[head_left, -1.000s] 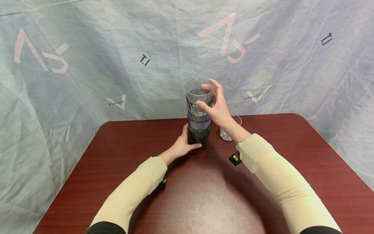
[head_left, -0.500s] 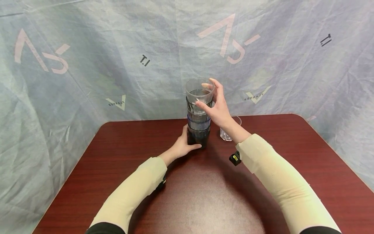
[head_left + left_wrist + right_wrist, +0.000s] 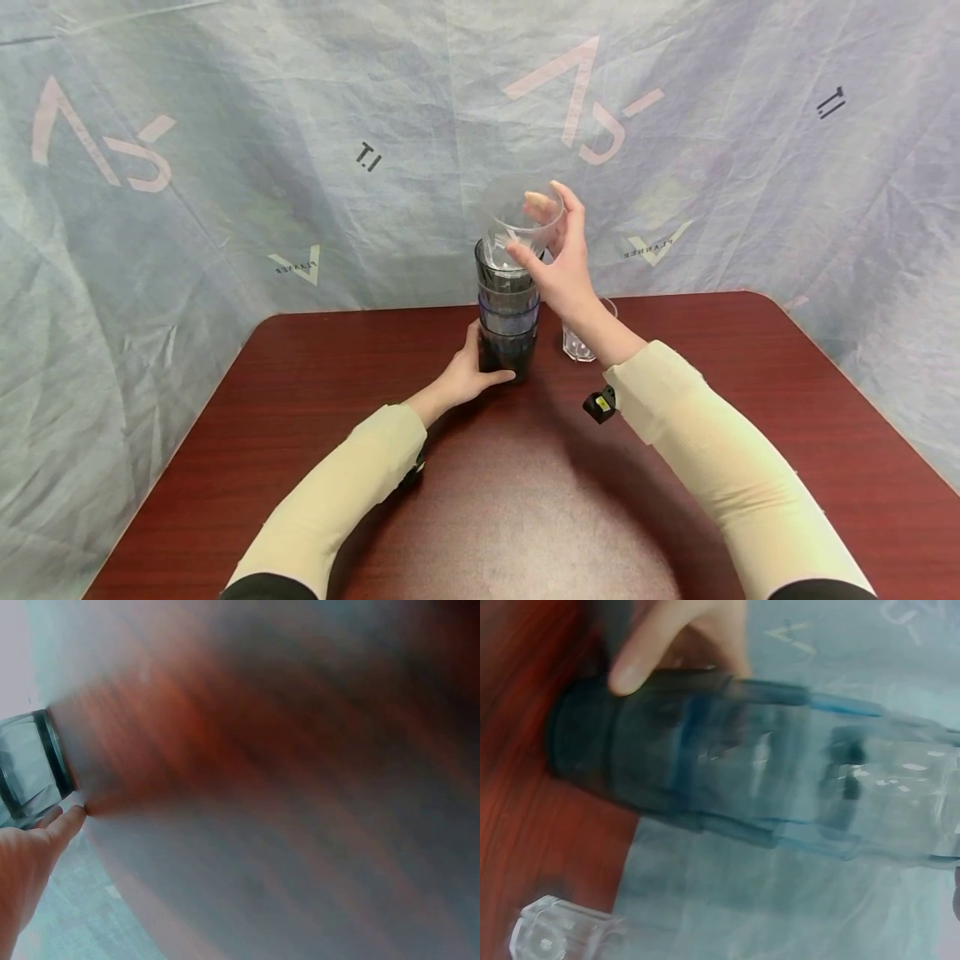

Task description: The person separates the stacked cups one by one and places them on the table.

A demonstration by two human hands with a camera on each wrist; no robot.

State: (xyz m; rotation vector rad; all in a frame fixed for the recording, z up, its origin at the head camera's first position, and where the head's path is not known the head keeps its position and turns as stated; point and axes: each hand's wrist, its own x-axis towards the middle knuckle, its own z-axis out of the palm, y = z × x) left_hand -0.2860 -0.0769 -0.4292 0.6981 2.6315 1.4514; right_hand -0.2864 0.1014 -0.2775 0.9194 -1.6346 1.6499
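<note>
Stack of tinted glasses (image 3: 507, 312) stands upright on the table (image 3: 525, 483), and the left hand (image 3: 463, 375) is clamped around its lowest part. The right hand (image 3: 564, 265) pinches the clear glass (image 3: 501, 242) near the rim; this glass leans, its lower end in the stack's mouth. Whether their walls touch, I cannot well tell. Better, I judge, to hold the base firmly and align the upper glass, so nothing jams.

The right hand (image 3: 564, 265) raised the clear glass (image 3: 498, 243) and tipped it rightward, so that more of it showed above the stack of dark glasses (image 3: 508, 315).
</note>
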